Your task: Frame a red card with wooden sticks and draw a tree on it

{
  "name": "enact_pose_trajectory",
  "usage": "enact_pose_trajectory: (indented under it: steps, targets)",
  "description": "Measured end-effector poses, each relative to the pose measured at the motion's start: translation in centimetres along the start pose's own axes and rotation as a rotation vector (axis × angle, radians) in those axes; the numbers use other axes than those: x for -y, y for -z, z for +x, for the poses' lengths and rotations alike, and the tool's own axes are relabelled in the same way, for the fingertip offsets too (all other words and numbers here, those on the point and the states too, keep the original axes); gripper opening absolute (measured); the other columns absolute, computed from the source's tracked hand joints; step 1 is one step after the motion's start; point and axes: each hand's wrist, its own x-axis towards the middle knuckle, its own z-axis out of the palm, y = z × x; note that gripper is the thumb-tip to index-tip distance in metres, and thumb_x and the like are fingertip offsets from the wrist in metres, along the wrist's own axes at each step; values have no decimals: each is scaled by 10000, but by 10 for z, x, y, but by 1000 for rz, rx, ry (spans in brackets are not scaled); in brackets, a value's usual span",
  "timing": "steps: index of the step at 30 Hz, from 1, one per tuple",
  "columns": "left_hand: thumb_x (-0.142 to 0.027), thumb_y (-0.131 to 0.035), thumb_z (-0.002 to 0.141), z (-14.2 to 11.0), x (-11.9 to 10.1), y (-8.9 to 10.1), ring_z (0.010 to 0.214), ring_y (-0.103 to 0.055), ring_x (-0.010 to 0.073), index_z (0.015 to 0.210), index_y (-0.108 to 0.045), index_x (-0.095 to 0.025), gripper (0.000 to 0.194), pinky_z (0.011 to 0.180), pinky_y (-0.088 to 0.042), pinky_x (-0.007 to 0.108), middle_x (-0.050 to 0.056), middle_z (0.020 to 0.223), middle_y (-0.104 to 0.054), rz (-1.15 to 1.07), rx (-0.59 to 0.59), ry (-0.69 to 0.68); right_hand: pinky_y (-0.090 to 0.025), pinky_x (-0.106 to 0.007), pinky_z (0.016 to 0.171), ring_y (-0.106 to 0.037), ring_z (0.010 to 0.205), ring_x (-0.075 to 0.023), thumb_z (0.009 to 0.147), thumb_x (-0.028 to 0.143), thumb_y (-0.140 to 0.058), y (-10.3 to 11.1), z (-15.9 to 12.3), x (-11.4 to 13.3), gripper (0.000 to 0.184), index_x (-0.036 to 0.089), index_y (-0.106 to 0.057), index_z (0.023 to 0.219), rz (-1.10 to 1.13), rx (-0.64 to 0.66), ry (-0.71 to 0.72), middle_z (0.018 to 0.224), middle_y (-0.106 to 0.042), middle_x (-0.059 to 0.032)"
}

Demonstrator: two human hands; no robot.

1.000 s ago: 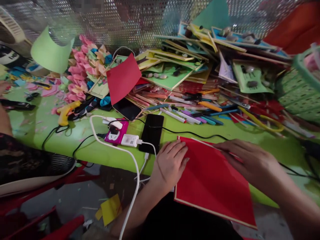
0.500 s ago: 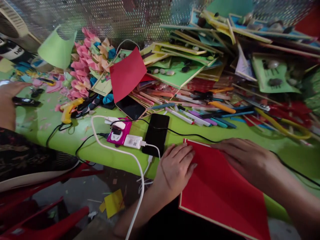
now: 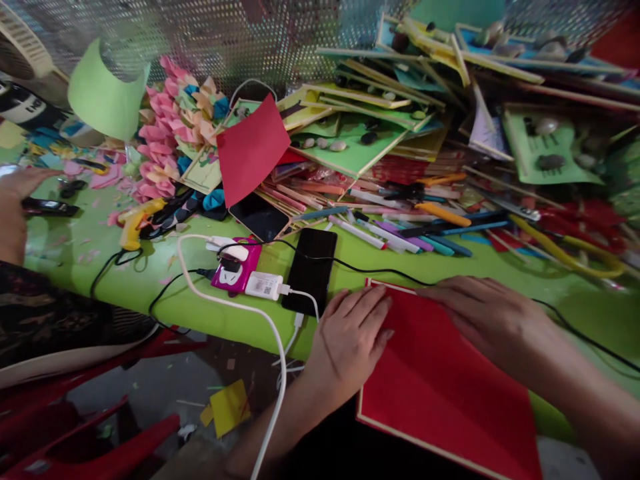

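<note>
A red sheet (image 3: 445, 373) with pale, thin strips along its edges lies at the near edge of the green table, partly over my lap. My left hand (image 3: 350, 337) rests on its upper left edge, fingers stretched out over the red surface and the thumb hidden. Across from it, my right hand (image 3: 480, 313) lies along the upper right edge with its fingers extended flat. Its fingertips touch the red surface near the top strip. A black phone (image 3: 311, 270) lies just beyond my left hand.
A purple power strip (image 3: 233, 270) with white plugs and trailing cables lies left of the phone. Markers (image 3: 370, 233) and stacked framed pebble pictures (image 3: 355, 143) fill the back. Pink paper flowers (image 3: 160, 140) and a yellow glue gun (image 3: 133, 227) sit leftward, near another person's hand (image 3: 20, 187).
My right hand has slid very slightly left along the red sheet's top edge. My left hand stays in nearly the same place. The view has shifted a little.
</note>
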Motion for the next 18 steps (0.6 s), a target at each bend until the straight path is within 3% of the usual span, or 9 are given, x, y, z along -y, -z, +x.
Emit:
enact_pose_trajectory:
  steps: [4,11,14,18]
  targets:
    - [-346,-596,1060,3,-3,3,1358,-593,260,1543,-515,-166,521,1097,-512,450,72,1655,-503,121,102,6,-498,-377,787,-709,901,-233,1065,164,-452,3,3,2,339,230,-691,1295,-36,-16,16,1088,-759,-87]
    - [-392,-536,1092,6,-6,5,1337,-579,260,1580,-475,-162,544,1099,-489,443,69,1653,-508,216,141,25,-504,-384,787,-719,920,-247,1057,133,-438,7,8,5,348,218,-727,1232,-69,-42,3,1043,-772,-80]
    - [-382,-506,1101,6,-5,4,1319,-586,268,1569,-493,-151,522,1083,-486,448,58,1643,-521,238,122,16,-520,-394,823,-724,977,-252,1061,164,-491,10,-2,0,296,228,-731,1222,-90,-87,-66,1101,-776,-79]
    - [-358,-482,1108,7,-4,3,1283,-603,275,1563,-502,-130,510,1057,-483,449,72,1630,-532,252,92,-13,-555,-426,891,-737,1027,-261,1040,198,-587,21,-32,-6,239,275,-741,1206,-115,-257,-237,1112,-775,-65]
